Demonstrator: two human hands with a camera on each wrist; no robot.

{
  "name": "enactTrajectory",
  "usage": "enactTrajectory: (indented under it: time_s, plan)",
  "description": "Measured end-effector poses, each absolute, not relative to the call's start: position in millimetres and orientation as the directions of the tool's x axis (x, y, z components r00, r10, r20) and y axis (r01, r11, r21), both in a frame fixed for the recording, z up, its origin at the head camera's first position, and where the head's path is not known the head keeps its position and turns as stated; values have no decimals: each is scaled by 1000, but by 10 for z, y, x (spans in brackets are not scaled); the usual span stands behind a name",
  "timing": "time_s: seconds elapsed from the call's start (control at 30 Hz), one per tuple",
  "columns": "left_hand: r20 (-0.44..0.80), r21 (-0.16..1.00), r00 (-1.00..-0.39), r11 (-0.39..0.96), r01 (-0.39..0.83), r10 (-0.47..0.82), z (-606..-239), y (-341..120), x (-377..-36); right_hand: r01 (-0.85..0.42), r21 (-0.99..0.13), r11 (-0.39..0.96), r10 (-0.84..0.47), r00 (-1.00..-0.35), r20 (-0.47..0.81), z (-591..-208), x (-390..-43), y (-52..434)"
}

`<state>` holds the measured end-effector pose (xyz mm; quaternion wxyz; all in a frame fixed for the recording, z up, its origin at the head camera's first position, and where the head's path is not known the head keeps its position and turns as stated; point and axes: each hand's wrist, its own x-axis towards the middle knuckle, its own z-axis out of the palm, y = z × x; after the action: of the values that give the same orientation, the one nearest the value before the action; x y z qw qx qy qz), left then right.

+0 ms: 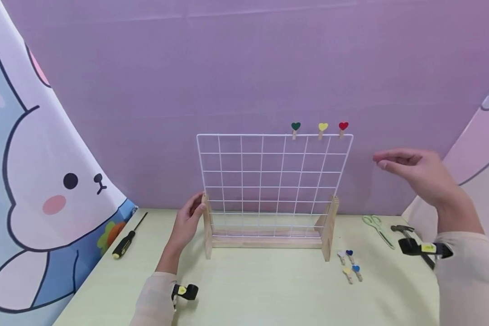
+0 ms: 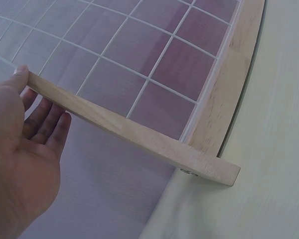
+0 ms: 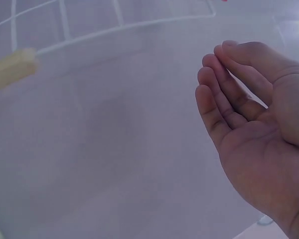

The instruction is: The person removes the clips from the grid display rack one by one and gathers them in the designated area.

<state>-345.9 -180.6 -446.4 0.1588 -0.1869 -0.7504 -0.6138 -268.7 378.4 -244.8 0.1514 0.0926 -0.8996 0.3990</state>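
A white wire grid (image 1: pixel 269 181) stands upright in a wooden base (image 1: pixel 266 242) on the pale green table (image 1: pixel 269 294). Three heart clips, green (image 1: pixel 295 128), yellow (image 1: pixel 322 128) and red (image 1: pixel 342 127), sit on its top right edge. My left hand (image 1: pixel 189 219) rests against the base's left upright (image 2: pixel 114 122), thumb on its top end, fingers straight behind it. My right hand (image 1: pixel 415 170) hovers in the air to the right of the grid's top corner, fingers relaxed and holding nothing (image 3: pixel 249 114).
Several small heart clips (image 1: pixel 349 265) lie on the table right of the base. Green scissors (image 1: pixel 376 228) and a hammer (image 1: pixel 407 235) lie at the far right. A black and yellow screwdriver (image 1: pixel 126 240) lies at the left, by the rabbit-print curtain (image 1: pixel 45 190).
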Motion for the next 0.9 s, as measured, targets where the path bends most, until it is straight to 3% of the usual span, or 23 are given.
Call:
enactTrajectory:
  time_s: [0.37, 0.9]
  plan:
    - [476, 858, -875, 168, 484, 88, -4454, -1795, -3451, -334, -706, 624, -37, -915, 401, -2029, -2755, 3505]
    - [468, 861, -879, 175, 477, 90, -4445, -1802, -3435, -331, -740, 586, -49, -926, 375, -1634, -2892, 3118]
